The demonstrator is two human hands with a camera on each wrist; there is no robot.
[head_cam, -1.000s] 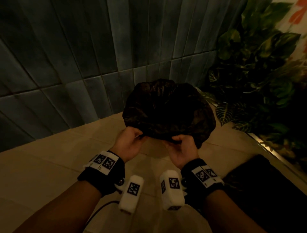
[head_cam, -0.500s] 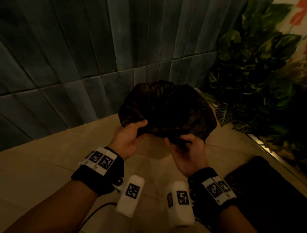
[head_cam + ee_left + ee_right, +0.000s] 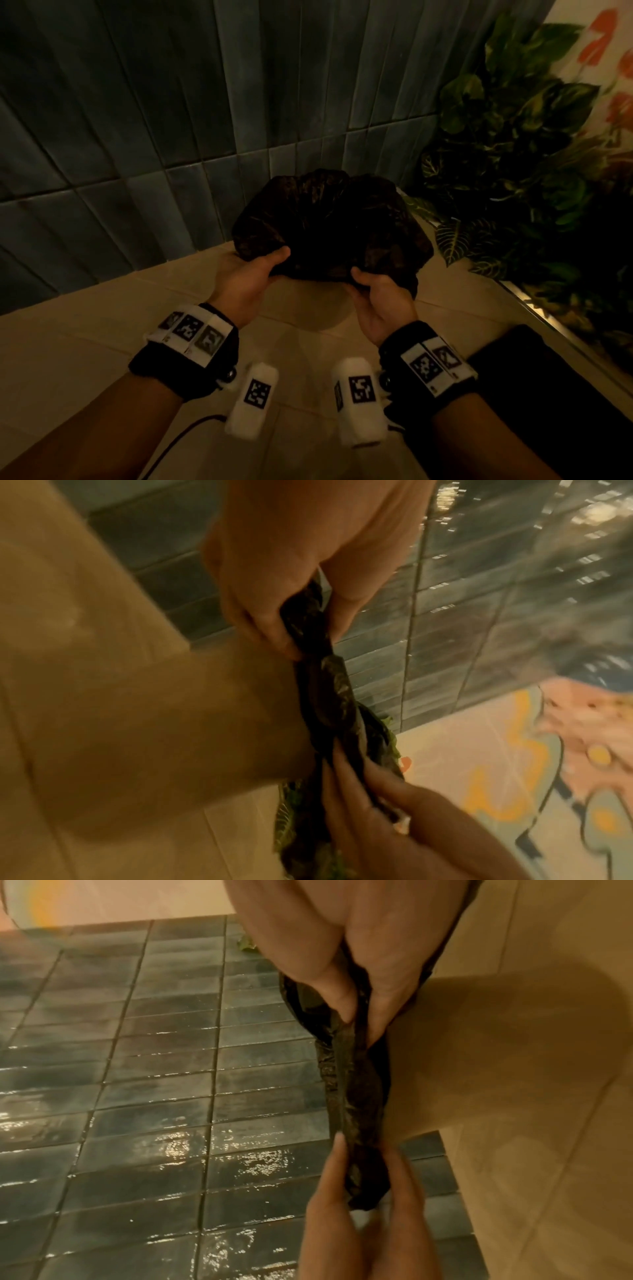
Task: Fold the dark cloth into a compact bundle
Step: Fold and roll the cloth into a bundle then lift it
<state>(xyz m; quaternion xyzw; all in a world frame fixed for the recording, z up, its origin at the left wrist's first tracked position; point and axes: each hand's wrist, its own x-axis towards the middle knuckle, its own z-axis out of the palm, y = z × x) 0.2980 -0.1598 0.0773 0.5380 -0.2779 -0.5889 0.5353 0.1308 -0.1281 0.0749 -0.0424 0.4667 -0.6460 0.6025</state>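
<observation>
The dark, crumpled cloth [image 3: 329, 226] is held up above the beige tiled surface, bunched into a rounded fan. My left hand [image 3: 274, 265] pinches its near left edge, thumb on top. My right hand [image 3: 363, 284] pinches the near right edge. In the left wrist view the left hand [image 3: 301, 631] pinches one end of the gathered cloth edge [image 3: 329, 702], and the right hand's fingers [image 3: 373, 785] hold the other end. The right wrist view shows the right hand [image 3: 359, 1026] pinching the cloth edge [image 3: 356, 1096], with the left hand's fingers [image 3: 342, 1177] at the far end.
A dark blue tiled wall [image 3: 171, 120] rises just behind the cloth. Leafy plants [image 3: 513, 171] crowd the right side. A flat dark item [image 3: 555, 394] lies on the beige surface [image 3: 85, 342] at the lower right. A thin cable [image 3: 185, 431] runs near my left forearm.
Both hands have shifted their hold along the cloth's near edge. The left thumb now lies on top of the cloth, and the bundle sits a little higher and more gathered.
</observation>
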